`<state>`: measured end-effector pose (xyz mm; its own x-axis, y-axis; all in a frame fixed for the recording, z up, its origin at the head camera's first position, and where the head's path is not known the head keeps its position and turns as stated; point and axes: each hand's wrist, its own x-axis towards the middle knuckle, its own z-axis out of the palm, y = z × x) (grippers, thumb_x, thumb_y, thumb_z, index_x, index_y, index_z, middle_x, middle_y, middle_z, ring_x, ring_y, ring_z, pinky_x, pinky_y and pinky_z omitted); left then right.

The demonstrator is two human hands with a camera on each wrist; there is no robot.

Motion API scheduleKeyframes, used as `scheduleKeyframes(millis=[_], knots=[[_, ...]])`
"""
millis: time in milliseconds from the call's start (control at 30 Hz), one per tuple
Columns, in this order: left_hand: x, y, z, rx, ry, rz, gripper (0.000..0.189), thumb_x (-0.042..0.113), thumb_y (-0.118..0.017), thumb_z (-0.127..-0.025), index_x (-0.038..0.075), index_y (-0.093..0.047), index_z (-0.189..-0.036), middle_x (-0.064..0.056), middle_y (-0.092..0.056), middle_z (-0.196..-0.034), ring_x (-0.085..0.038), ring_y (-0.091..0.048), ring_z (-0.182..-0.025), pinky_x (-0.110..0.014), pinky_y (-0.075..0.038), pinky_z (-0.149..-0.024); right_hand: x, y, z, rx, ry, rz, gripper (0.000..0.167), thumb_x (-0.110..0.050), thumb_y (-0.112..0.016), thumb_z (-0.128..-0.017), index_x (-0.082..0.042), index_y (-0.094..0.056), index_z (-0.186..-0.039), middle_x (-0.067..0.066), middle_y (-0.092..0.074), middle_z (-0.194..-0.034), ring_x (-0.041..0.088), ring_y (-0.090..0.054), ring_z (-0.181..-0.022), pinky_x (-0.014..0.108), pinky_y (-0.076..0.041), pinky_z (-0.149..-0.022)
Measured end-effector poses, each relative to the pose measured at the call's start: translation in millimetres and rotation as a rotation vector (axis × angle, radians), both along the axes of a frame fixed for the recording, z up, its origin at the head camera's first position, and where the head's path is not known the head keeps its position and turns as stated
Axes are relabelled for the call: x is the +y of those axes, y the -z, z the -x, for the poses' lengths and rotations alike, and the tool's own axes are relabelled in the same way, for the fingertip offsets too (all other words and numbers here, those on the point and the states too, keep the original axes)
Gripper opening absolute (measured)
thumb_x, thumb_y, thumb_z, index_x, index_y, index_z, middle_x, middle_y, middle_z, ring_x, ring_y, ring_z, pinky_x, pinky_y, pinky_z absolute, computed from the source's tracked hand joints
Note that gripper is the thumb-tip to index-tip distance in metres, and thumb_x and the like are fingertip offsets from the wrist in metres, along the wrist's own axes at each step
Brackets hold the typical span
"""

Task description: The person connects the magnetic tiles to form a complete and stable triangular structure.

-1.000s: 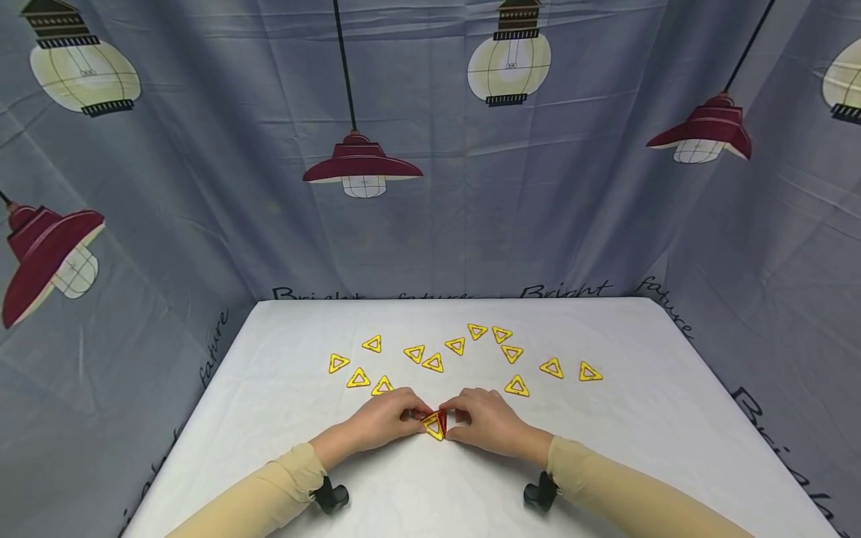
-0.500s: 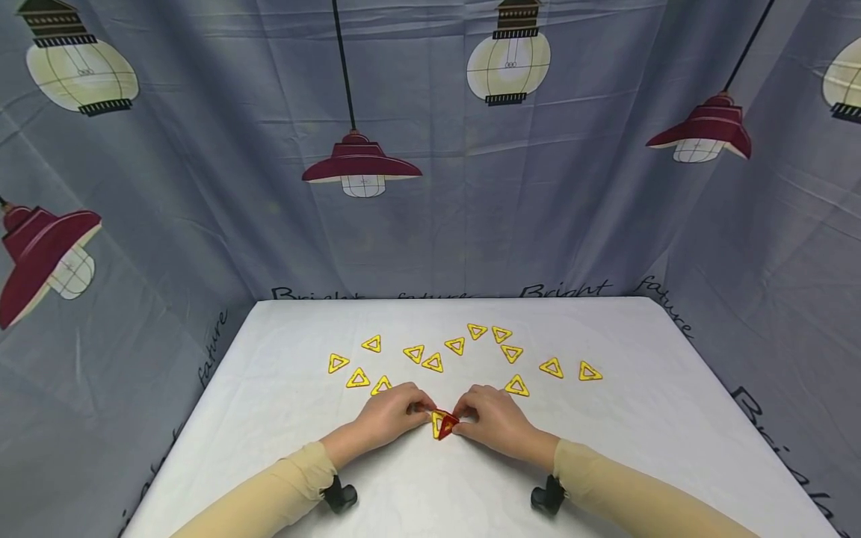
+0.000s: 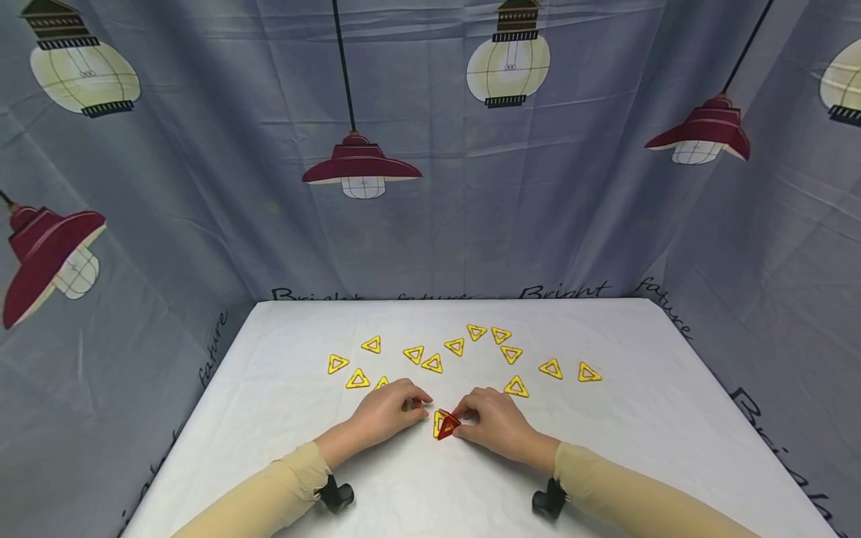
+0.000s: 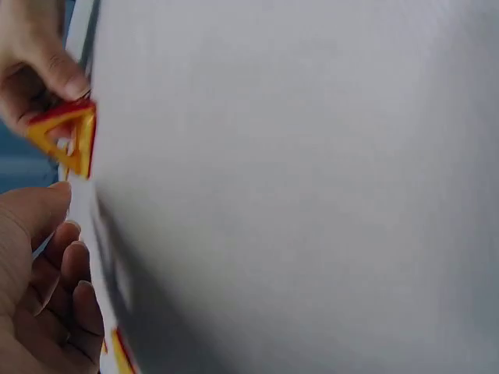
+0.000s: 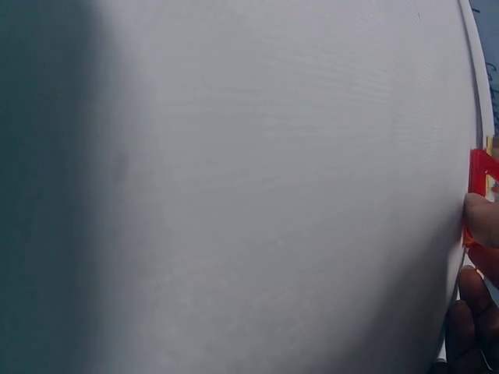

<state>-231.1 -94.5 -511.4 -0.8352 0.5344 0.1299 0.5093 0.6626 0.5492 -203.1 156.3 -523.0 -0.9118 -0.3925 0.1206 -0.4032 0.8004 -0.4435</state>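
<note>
A small pyramid-like piece of joined red and yellow triangle tiles [image 3: 447, 428] is at the middle of the front of the table. My right hand [image 3: 499, 422] pinches its right side between thumb and fingers. In the right wrist view only a red frame of the piece [image 5: 479, 170] shows at the edge, under the thumb. My left hand [image 3: 390, 411] is just left of the piece, apart from it, with relaxed fingers and nothing in them. The left wrist view shows a yellow frame with red edges on the joined tiles [image 4: 86, 140], its centre see-through.
Several yellow open triangle tiles [image 3: 433, 368] lie scattered over the white table [image 3: 296, 418] behind the hands. One tile [image 3: 380, 382] is partly covered by my left hand. A grey-blue curtain [image 3: 430, 239] with printed lamps surrounds the table.
The piece has turned from its yellow face to a red face in front and shifted slightly right. My left hand has let go of it and drawn back left; the right hand keeps holding.
</note>
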Motion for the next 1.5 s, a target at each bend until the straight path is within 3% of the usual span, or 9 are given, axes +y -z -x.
scheduleKeyframes(millis=[200,333,533,767,1067,1500], knots=[[-26.5,-12.8,9.4,0.059,-0.122,-0.043,0.020,0.023,-0.077,-0.094,0.019,-0.078,-0.113,0.015,-0.063,-0.095,-0.004,-0.053,-0.075,-0.026,-0.045,-0.063,1,-0.8,-1.2,-0.017,0.010,0.008,0.020,-0.034,-0.088,-0.080,-0.028,-0.075,-0.094,-0.018,-0.058,-0.085,0.004,-0.048,-0.079,0.032,-0.040,-0.073],[-51.3,-16.3,19.7,0.087,-0.247,-0.042,0.023,0.022,-0.078,-0.092,0.017,-0.078,-0.114,0.007,-0.067,-0.105,-0.012,-0.059,-0.085,-0.034,-0.049,-0.072,1,-1.9,-1.6,-0.010,0.001,0.020,0.020,-0.033,-0.088,-0.080,-0.028,-0.075,-0.094,-0.017,-0.058,-0.085,0.004,-0.048,-0.078,0.031,-0.040,-0.073],[-87.6,-14.7,33.2,0.083,-0.394,-0.005,0.029,0.022,-0.076,-0.094,0.012,-0.075,-0.121,-0.009,-0.064,-0.127,-0.031,-0.057,-0.115,-0.051,-0.048,-0.096,1,-0.6,-0.5,-0.017,-0.002,0.012,0.020,-0.034,-0.087,-0.081,-0.028,-0.074,-0.094,-0.018,-0.057,-0.084,0.004,-0.048,-0.079,0.031,-0.041,-0.073],[-117.2,-4.3,47.4,0.048,-0.510,0.040,0.049,0.026,-0.074,-0.094,0.004,-0.064,-0.137,-0.022,-0.054,-0.141,-0.041,-0.048,-0.128,-0.057,-0.040,-0.105,1,0.8,-0.5,-0.027,0.001,0.014,0.020,-0.033,-0.087,-0.081,-0.028,-0.073,-0.094,-0.018,-0.056,-0.084,0.004,-0.048,-0.079,0.032,-0.041,-0.074],[-133.6,3.8,55.9,-0.021,-0.535,0.113,0.062,0.033,-0.072,-0.095,-0.004,-0.055,-0.142,-0.028,-0.049,-0.144,-0.050,-0.041,-0.135,-0.060,-0.032,-0.112,0,-0.1,-1.0,-0.042,0.007,0.008,0.020,-0.033,-0.087,-0.081,-0.028,-0.072,-0.095,-0.018,-0.056,-0.084,0.004,-0.048,-0.080,0.032,-0.040,-0.074],[-135.1,2.1,54.6,-0.013,-0.524,0.136,0.046,0.033,-0.071,-0.096,0.005,-0.067,-0.133,-0.027,-0.049,-0.144,-0.051,-0.040,-0.135,-0.064,-0.032,-0.110,0,-0.3,-1.3,-0.047,0.000,0.010,0.020,-0.032,-0.086,-0.082,-0.028,-0.072,-0.095,-0.017,-0.055,-0.083,0.004,-0.048,-0.080,0.032,-0.040,-0.074]])
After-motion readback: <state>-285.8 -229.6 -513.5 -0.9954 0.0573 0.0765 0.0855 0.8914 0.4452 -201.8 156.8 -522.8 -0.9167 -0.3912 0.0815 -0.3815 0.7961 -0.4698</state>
